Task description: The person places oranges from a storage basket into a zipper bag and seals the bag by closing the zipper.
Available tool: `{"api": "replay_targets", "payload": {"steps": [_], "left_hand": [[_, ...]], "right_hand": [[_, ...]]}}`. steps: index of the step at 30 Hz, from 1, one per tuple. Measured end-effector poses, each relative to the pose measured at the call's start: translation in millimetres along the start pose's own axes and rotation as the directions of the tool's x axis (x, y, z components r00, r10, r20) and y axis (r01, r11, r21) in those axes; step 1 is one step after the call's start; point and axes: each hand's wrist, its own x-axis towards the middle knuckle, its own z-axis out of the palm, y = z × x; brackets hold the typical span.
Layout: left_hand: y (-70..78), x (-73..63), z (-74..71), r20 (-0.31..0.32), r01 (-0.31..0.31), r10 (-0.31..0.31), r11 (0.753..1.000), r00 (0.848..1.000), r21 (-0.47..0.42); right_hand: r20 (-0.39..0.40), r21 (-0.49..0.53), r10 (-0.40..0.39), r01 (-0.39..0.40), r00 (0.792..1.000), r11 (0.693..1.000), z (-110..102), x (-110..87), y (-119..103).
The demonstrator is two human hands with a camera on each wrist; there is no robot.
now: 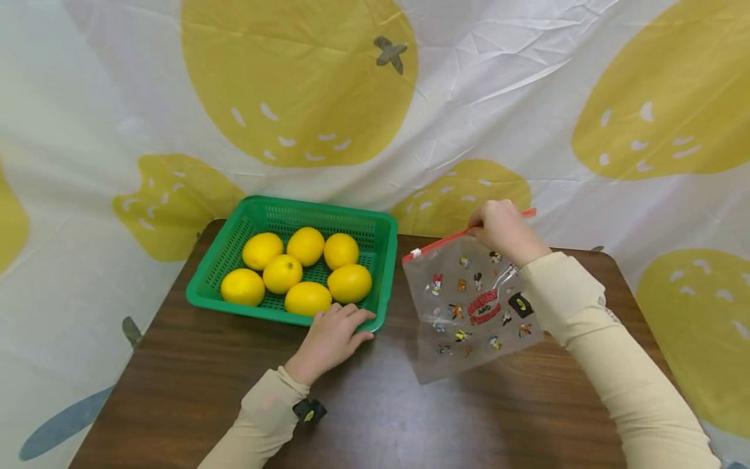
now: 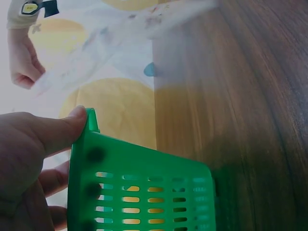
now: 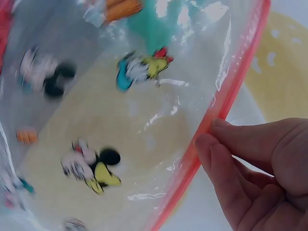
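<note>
My left hand point(image 1: 332, 339) grips the near rim of a green plastic basket point(image 1: 387, 273) at its right corner. In the left wrist view the thumb point(image 2: 62, 127) lies along one side of the rim and the fingers go over the other. Several yellow lemons point(image 1: 308, 298) lie in the basket. My right hand point(image 1: 505, 228) pinches the red top strip of a clear zip bag point(image 3: 130, 115) between thumb and fingertips. The bag point(image 1: 433, 326) hangs flat and tilted, printed with small cartoon figures, its white slider point(image 1: 415, 253) at the left end.
A dark wooden table point(image 1: 398, 417) lies under the basket and the bag. Behind it hangs a white cloth point(image 1: 492, 85) with large yellow fruit prints, close against the table's back edge. Both forearms wear pale sleeves point(image 1: 609, 365).
</note>
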Motion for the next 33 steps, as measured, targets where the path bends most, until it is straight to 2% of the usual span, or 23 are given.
{"api": "replay_targets", "payload": {"steps": [4,10,13,16,18,20,23,25,27,29,33], "left_hand": [[0.3,0.5,-2.4,0.019,-0.009,0.009,1.000,1.000,0.007],[-0.7,2.3,-5.3,0.031,-0.043,0.042,0.999,0.999,0.027],[-1.2,4.3,-8.3,0.058,-0.068,0.066,0.997,0.996,0.032],[-2.0,10.1,-16.4,0.108,-0.108,0.108,0.994,0.988,-0.008],[-2.3,17.3,-25.6,0.119,-0.119,0.124,0.992,0.985,-0.052],[-1.5,28.2,-37.4,0.087,-0.114,0.123,0.988,0.989,-0.108],[0.6,47.0,-53.9,-0.043,-0.107,0.102,0.981,0.994,-0.160],[3.2,59.3,-62.7,-0.136,-0.122,0.097,0.973,0.986,-0.196],[6.6,70.5,-68.4,-0.201,-0.141,0.096,0.965,0.975,-0.222],[11.0,80.2,-72.2,-0.233,-0.162,0.103,0.954,0.967,-0.252],[19.2,93.3,-74.6,-0.239,-0.188,0.117,0.935,0.964,-0.301]], "right_hand": [[-0.018,-0.062,-0.038,0.037,0.999,0.997,-8.5,-6.4,-5.2],[-0.046,-0.087,-0.074,0.070,0.996,0.994,-17.6,-18.4,-15.6],[-0.072,-0.103,-0.094,0.086,0.993,0.991,-19.7,-23.0,-19.5],[-0.090,-0.121,-0.103,0.091,0.991,0.988,-21.3,-27.0,-21.9],[-0.090,-0.118,-0.099,0.088,0.991,0.989,-22.7,-30.0,-22.8],[-0.088,-0.119,-0.090,0.079,0.992,0.990,-25.1,-33.0,-23.5],[-0.083,-0.122,-0.085,0.075,0.993,0.990,-28.6,-37.4,-24.9],[-0.081,-0.132,-0.090,0.079,0.993,0.988,-30.1,-39.7,-25.8],[-0.084,-0.141,-0.101,0.089,0.991,0.986,-31.0,-41.7,-26.7],[-0.091,-0.150,-0.108,0.094,0.990,0.984,-31.4,-43.3,-27.4],[-0.102,-0.168,-0.116,0.097,0.988,0.981,-32.1,-45.9,-28.8]]}}
